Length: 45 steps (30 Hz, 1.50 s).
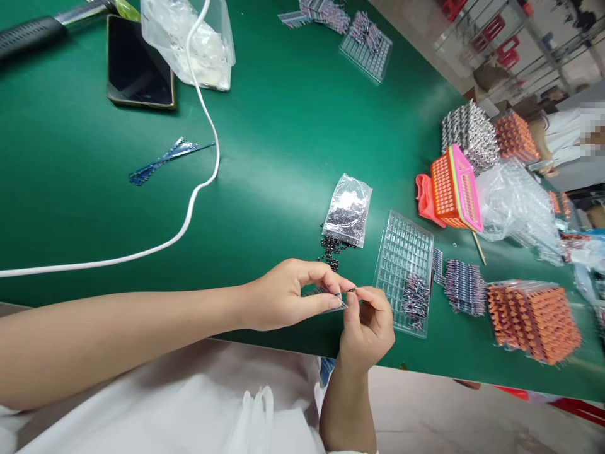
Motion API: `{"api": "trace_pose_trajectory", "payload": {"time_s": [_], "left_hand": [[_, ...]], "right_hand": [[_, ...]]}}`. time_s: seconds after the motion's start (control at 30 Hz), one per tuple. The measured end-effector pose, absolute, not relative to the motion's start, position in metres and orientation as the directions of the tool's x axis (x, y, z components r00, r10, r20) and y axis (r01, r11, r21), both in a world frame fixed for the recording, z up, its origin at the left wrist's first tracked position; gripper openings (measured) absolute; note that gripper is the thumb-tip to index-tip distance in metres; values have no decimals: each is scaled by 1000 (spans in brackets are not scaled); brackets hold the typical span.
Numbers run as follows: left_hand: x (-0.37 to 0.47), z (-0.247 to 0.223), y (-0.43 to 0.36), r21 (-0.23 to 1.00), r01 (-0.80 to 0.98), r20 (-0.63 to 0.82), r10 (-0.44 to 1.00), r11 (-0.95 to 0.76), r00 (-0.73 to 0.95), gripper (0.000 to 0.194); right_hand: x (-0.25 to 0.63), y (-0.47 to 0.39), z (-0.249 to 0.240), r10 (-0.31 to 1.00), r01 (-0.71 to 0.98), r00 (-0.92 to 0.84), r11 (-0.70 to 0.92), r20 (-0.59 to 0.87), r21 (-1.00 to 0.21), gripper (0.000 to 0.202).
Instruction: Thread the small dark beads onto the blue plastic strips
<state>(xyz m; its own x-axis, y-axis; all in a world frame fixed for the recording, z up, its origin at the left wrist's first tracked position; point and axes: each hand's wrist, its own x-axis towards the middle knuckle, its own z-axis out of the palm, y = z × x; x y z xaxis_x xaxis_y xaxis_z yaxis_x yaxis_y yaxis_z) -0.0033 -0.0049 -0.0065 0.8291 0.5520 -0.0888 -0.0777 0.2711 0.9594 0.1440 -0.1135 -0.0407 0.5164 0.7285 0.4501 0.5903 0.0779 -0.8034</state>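
My left hand (pixel 295 295) pinches a small comb-like strip of thin pins (pixel 321 291) between thumb and fingers. Touching its right end, my right hand (pixel 366 321) is closed, thumb against forefinger, on a tiny dark piece (pixel 351 290). Just beyond my hands, small dark beads (pixel 331 247) lie spilled at the mouth of a clear plastic bag (pixel 348 211) of the same beads. To the right of my right hand sits a clear compartment tray (pixel 394 252), with a pile of small pinkish-blue parts (pixel 416 299) in its near right corner.
A white cable (pixel 191 208) crosses the green table (pixel 274 157) on the left, near blue strips (pixel 165 161), a phone (pixel 139 63), a hammer (pixel 33 38) and a plastic container (pixel 227 44). Rightward are an orange-pink basket (pixel 449 189), orange stacks (pixel 534 321) and a person's hand (pixel 548 169).
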Motion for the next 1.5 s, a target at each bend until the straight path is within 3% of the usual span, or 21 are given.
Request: {"api": "trace_pose_trajectory", "payload": {"time_s": [0.13,0.23,0.4,1.1,1.5], "left_hand": [[-1,-8,-1,845,-88,-221,494,527,841,13],[0,-10,3,775,-68,-294,453,628,842,17],[1,-12,5,721,-76,-313,420,689,852,17],[-2,-11,5,738,-89,-281,424,669,861,16],[-3,-4,3,815,-68,-237,438,575,868,14]], "right_hand": [[146,-114,-41,719,746,392,116,574,-655,23],[147,-115,-40,717,839,318,92,620,-537,30],[147,-117,-39,697,859,316,78,644,-505,26],[146,-118,-40,663,877,314,72,680,-475,24],[145,-118,-41,651,896,323,23,687,-444,16]]}}
